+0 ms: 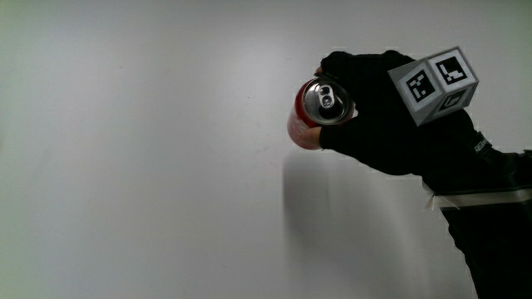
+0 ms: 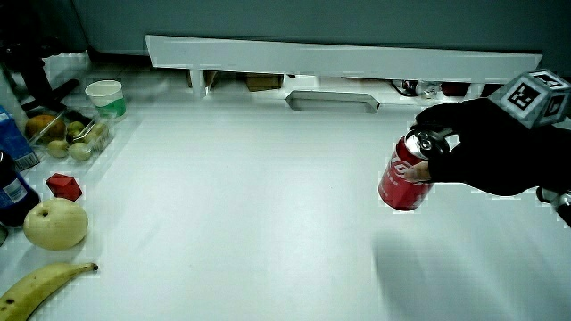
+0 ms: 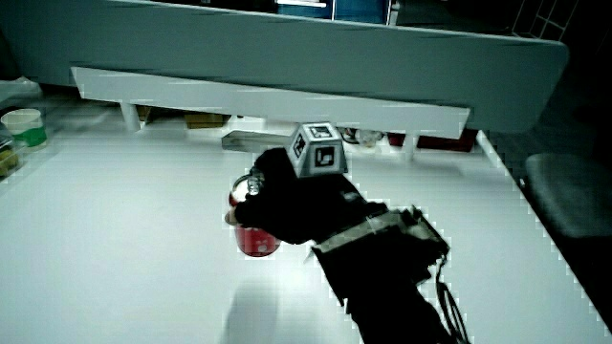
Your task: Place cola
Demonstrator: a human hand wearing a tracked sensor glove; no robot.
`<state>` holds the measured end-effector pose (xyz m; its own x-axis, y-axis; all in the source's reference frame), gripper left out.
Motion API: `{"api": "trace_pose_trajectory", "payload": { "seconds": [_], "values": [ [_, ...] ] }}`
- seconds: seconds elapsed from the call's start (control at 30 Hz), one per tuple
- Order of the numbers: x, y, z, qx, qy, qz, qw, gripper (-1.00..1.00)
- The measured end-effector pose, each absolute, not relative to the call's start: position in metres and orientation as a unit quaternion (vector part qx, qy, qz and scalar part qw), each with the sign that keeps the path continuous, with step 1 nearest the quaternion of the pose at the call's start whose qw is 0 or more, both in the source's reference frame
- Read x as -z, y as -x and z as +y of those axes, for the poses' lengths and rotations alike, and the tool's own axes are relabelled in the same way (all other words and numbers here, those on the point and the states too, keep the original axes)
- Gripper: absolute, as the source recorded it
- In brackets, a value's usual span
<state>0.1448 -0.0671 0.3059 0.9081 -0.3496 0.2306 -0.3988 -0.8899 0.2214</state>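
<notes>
A red cola can [image 1: 309, 114] with a silver top is upright in the gloved hand [image 1: 378, 116], whose fingers wrap around its upper part. In both side views the can [image 2: 406, 181] [image 3: 254, 234] hangs slightly tilted just above the white table [image 1: 150, 166], and a shadow lies under it, nearer to the person. The hand [image 2: 486, 143] [image 3: 292, 201] carries the patterned cube [image 1: 434, 83] on its back. The forearm reaches in from the person's edge of the table.
In a side view, a pear [image 2: 55, 223], a banana [image 2: 40, 287], a small red cube [image 2: 63, 186], a tray of fruit [image 2: 71, 134], a paper cup [image 2: 105, 96] and a blue bottle [image 2: 11, 192] sit at the table's edge away from the hand. A low white partition [image 2: 339, 58] bounds the table.
</notes>
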Motion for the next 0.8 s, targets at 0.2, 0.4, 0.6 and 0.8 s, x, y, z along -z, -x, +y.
{"api": "trace_pose_trajectory", "payload": {
  "seconds": [0.2,0.4,0.6,0.8],
  "values": [
    [-0.317,-0.157,-0.075,-0.069,-0.976,-0.158,0.131,0.0],
    [-0.332,-0.16,-0.082,-0.041,-0.98,-0.138,0.135,0.0],
    [-0.344,-0.162,-0.085,-0.032,-0.981,-0.122,0.145,0.0],
    [-0.358,-0.169,-0.088,-0.027,-0.982,-0.106,0.155,0.0]
  ]
}}
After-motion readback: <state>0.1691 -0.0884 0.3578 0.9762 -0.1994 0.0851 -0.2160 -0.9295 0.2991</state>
